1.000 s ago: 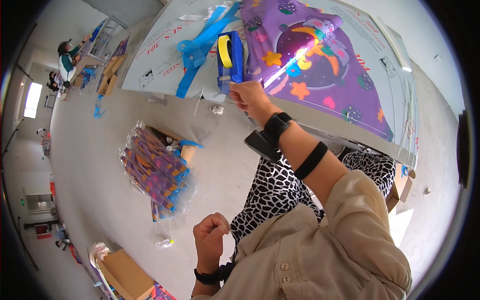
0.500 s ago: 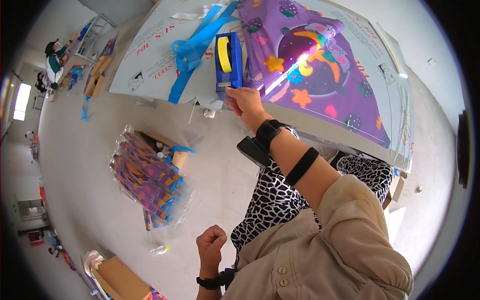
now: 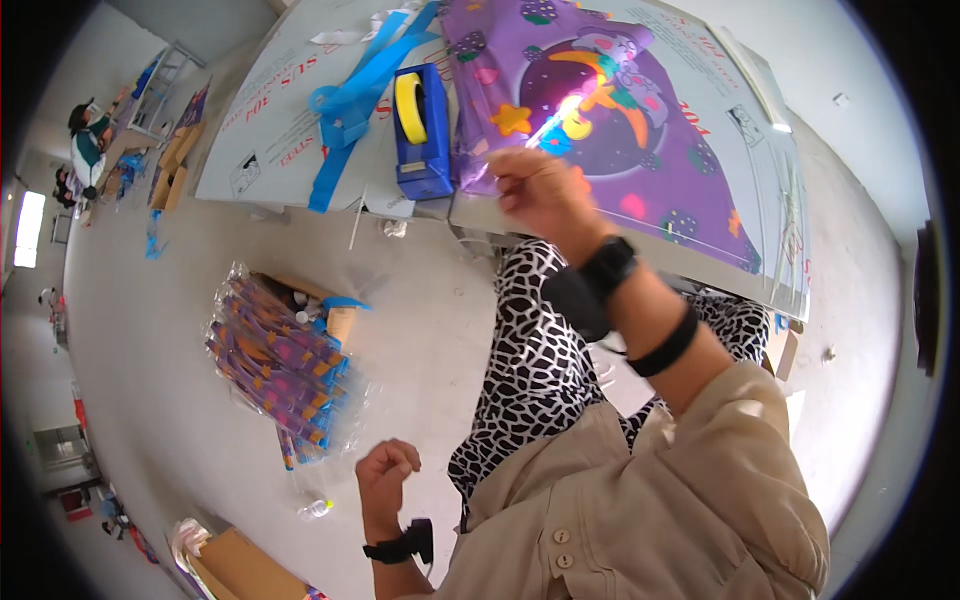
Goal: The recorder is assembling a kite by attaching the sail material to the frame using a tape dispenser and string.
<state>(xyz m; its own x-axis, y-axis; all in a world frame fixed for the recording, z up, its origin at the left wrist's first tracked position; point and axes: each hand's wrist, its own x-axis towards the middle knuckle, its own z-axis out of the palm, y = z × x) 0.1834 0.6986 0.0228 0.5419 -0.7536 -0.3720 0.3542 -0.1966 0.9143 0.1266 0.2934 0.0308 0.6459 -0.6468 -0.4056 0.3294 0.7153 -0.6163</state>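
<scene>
My right hand (image 3: pixel 545 192) hovers over the near-left edge of a purple printed sheet (image 3: pixel 670 195) with stars and cartoon figures, its fingertips pinched together. Motion blur hides what they hold, if anything. Just left of it stands a blue tape dispenser (image 3: pixel 424 165) with a yellow roll of tape (image 3: pixel 409 108); no hand touches it. Loosely curled beside my body, low in the view, my left hand (image 3: pixel 387 472) is closed and shows nothing in it. A bright glare crosses the sheet's wrapping.
Blue strips (image 3: pixel 345 140) lie on the table (image 3: pixel 255 135) left of the dispenser. Down on the floor is a pile of plastic-wrapped purple packages (image 3: pixel 280 350), near a small bottle (image 3: pixel 316 509). A cardboard box (image 3: pixel 245 565) is at lower left. One person (image 3: pixel 88 150) stands far left.
My right hand has left the dispenser's front end and moved right, over the purple sheet's edge. The left hand has shifted slightly left in the view. The whole view has shifted a little.
</scene>
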